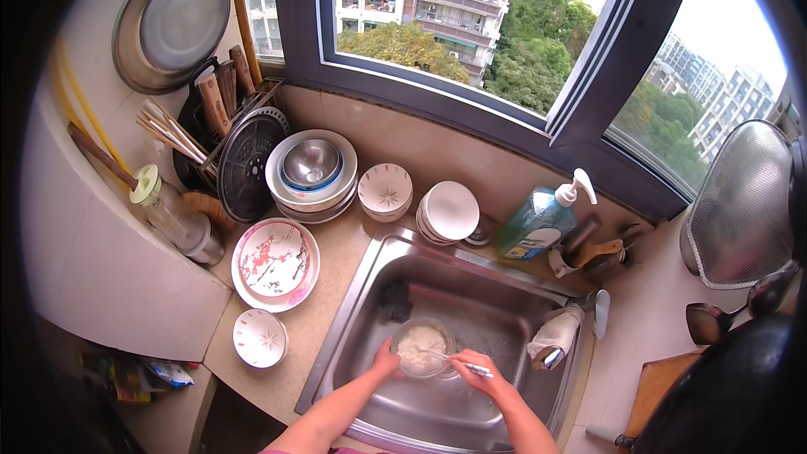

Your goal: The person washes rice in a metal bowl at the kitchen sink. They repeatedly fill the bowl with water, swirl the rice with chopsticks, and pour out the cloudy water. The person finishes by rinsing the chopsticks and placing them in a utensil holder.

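Observation:
Low in the stainless steel sink (403, 413), a clear bowl (451, 342) holds a pale, lumpy, dough-like mixture (421, 347). My left hand (386, 359) grips the left side of the bowl. In my right hand (476, 371) is a slim utensil with a light handle (480, 370); its far end reaches into the mixture, which hides its tip. Part of another clear rim shows under the bowl's lower right side. A cloth-wrapped faucet (558, 334) stands right of both hands.
Stacked bowls (449, 211), a blue soap pump bottle (537, 224) and nested steel and enamel bowls (312, 167) line the sink's back edge. Patterned plates (276, 265) and a white bowl (260, 338) sit on the left counter. A mesh strainer (744, 208) hangs at right.

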